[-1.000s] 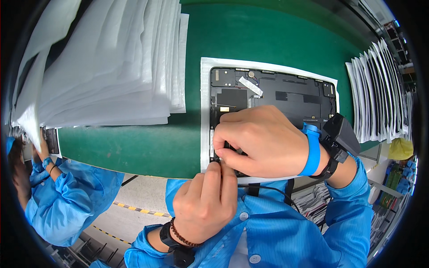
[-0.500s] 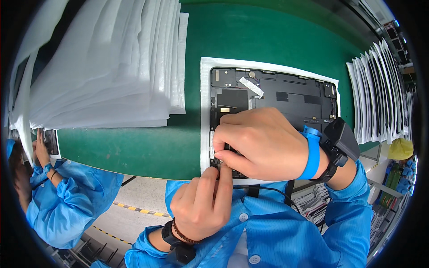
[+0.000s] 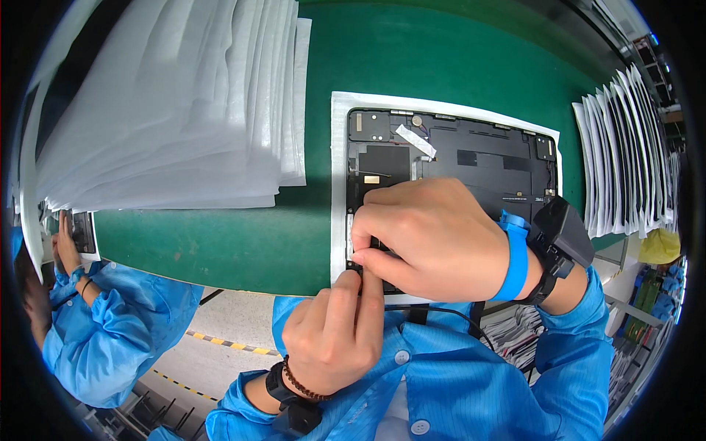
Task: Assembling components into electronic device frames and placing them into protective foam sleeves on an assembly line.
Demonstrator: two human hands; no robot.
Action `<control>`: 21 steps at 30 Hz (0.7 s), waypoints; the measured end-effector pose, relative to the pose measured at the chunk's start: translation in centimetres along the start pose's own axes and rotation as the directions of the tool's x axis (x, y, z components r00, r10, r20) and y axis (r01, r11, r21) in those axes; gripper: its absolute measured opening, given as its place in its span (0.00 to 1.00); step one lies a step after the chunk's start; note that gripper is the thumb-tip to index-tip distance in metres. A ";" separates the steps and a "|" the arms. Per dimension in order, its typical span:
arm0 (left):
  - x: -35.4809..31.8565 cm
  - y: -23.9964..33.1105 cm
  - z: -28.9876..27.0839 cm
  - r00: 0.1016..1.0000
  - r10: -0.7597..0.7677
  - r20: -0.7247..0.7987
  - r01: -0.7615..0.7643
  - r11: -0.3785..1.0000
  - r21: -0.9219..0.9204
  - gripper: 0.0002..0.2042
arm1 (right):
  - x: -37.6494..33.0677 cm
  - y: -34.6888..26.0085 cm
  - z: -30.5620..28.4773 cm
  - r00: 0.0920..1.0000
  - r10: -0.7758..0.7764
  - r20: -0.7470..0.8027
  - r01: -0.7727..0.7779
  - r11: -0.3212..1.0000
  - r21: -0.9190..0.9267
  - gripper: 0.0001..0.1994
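Observation:
A black device housing (image 3: 478,136) lies open-side up on a white foam sheet (image 3: 339,147), with small parts, a strip of whitish tape (image 3: 415,142) and a round metal disc (image 3: 417,121) inside it. Over its left side is my right hand (image 3: 434,235), thumb and forefinger brought together in a pinch near the edge. My left hand (image 3: 331,327) reaches up from below, its fingers closed and pressed at the near left corner, touching or almost touching the right thumb. Whatever small part either hand grips is hidden by the fingers.
Stacked white foam sleeves (image 3: 184,110) stand at the left of the green table (image 3: 213,250). More upright white sleeves (image 3: 618,154) line the right side. A co-worker in a blue smock (image 3: 118,323) sits at the far left. A black cable (image 3: 456,312) runs below the table edge.
Both hands keep nearly the same place and pose at the corner of the housing. My left fingertips have shifted slightly upward toward the right thumb.

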State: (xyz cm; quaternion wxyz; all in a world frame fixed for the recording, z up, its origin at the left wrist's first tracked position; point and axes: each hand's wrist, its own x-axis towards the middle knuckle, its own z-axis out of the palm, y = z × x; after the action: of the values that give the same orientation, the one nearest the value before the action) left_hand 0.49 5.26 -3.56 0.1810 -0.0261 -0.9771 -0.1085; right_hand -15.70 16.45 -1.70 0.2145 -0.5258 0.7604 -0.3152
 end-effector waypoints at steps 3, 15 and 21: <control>0.0 -0.1 0.3 1.000 0.022 -0.015 -0.022 1.000 -0.003 0.16 | -0.1 0.0 0.4 1.000 0.007 -0.020 -0.008 0.999 -0.041 0.05; 0.3 0.1 -0.1 0.999 0.029 0.019 -0.029 1.000 0.008 0.20 | -0.6 0.2 1.3 0.993 -0.066 -0.094 0.066 0.998 -0.001 0.06; 0.3 0.2 -0.1 0.999 0.029 0.019 -0.029 1.000 0.009 0.18 | -0.7 -0.1 0.8 0.994 -0.050 -0.094 0.058 0.995 0.082 0.06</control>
State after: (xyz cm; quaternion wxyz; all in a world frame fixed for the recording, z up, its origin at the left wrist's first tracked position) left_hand 0.29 5.40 -3.30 0.1736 -0.0404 -0.9788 -0.1010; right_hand -14.91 16.90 -2.22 0.1927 -0.5216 0.7408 -0.3769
